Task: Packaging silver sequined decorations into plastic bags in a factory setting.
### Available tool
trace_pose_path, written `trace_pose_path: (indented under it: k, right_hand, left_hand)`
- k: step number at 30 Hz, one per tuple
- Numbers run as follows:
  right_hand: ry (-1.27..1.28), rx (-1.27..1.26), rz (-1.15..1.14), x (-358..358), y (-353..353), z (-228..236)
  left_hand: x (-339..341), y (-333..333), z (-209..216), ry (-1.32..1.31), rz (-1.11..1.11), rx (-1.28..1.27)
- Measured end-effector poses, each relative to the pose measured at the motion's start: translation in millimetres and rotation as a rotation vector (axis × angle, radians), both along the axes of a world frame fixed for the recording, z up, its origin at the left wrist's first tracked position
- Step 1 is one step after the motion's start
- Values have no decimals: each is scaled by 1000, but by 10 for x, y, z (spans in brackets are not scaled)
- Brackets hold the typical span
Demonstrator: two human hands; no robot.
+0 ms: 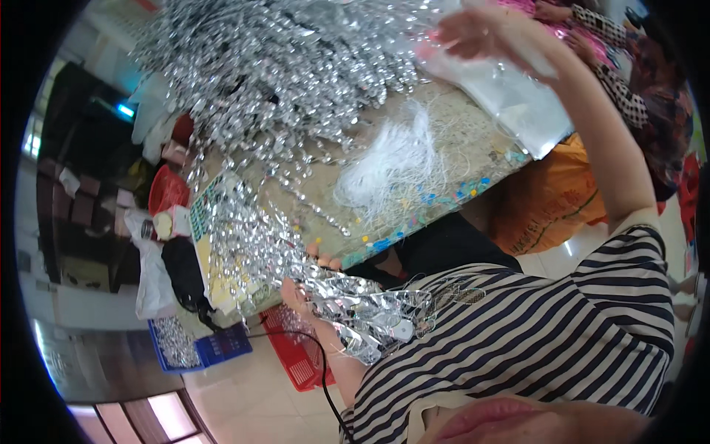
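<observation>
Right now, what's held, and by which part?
Left hand grips a bunch of shiny silver foil strands partway along its length. Right hand: blurred, can't tell.

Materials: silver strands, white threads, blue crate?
Silver strands: probably metallised film or foil, mirror-shiny; sharp glints.
White threads: likely plastic filament, faintly glossy; fine, loose, pale loops.
Blue crate: seemingly moulded plastic, finish unclear; even colour.

Pale floor tiles (255,385) gleam beneath the left hand (295,294), bright brown-framed panes (171,416) glow well left of it, and there's the worktop (462,137), colour-flecked edge near it!
</observation>
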State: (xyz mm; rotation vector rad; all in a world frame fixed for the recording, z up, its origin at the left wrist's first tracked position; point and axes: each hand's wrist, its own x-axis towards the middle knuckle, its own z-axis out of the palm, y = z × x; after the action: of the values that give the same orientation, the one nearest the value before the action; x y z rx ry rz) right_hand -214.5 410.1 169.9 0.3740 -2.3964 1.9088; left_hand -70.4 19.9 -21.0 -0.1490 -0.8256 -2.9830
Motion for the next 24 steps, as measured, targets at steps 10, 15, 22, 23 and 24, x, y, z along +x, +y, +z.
trace_pose_path:
  k: [10,15,22,23,24]
  right_hand:
    - [-576,-490,582,570,-1845,-1425]
    - [-811,-451,581,617,-2092,-1902]
    - [-884,-453,580,671,-2057,-2114]
    - [-904,-485,554,665,-2008,-2133]
    - [-923,-515,527,658,-1949,-2150]
  left_hand:
    - [263,-447,-16,20,0,192]
    - [419,-544,-62,-25,55,334]
    - [395,-515,-113,-90,105,333]
    - [383,-524,-104,-92,79,348]
    - [372,-501,-78,-115,127,314]
